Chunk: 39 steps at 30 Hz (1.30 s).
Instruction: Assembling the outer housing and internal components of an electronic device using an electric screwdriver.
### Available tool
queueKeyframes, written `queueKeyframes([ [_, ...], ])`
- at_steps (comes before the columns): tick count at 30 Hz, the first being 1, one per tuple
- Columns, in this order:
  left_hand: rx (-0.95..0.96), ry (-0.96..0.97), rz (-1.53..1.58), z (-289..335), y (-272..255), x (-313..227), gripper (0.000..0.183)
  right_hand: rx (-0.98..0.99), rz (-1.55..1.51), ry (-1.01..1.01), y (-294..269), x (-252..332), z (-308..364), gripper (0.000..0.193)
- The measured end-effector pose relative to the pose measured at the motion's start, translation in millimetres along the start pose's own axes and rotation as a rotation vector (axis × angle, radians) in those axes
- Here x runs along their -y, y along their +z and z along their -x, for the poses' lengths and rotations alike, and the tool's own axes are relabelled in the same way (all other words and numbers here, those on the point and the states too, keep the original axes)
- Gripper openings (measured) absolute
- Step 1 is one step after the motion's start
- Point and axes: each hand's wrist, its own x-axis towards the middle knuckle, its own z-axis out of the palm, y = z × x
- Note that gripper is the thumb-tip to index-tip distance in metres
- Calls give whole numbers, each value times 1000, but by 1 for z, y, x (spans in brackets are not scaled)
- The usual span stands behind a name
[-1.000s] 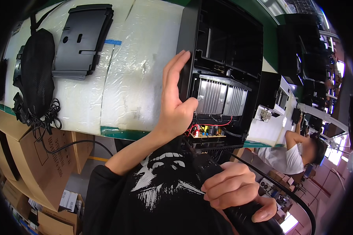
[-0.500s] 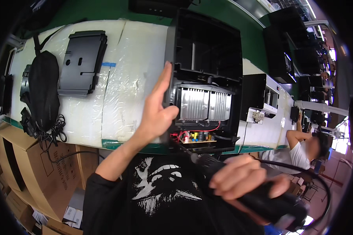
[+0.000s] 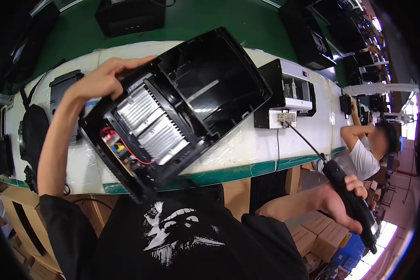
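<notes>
Clasping the black housing (image 3: 186,112), now slewed askew left of the metal block (image 3: 287,117), in our left hand (image 3: 98,85), we grip the power driver (image 3: 359,207) in our right hand (image 3: 336,205), its tip swung to that block, leaving the housing clear of the tool.

I count one black housing (image 3: 233,79) with two finned silver blocks (image 3: 162,137) at the left hand (image 3: 98,84), one power screwdriver (image 3: 339,177) in the right hand (image 3: 337,205), and one co-worker (image 3: 363,156) beyond it.
</notes>
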Motion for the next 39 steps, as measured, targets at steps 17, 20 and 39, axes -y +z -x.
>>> queueKeyframes([
  [17,586,9,-220,-166,39,-56,63,133,-85,169,-13,-50,-5,77],
  [20,705,-44,-279,-191,52,-69,60,329,-275,433,-6,-66,-22,91],
  [39,-805,212,-6,47,192,-4,95,577,-103,707,77,-88,-57,63],
])
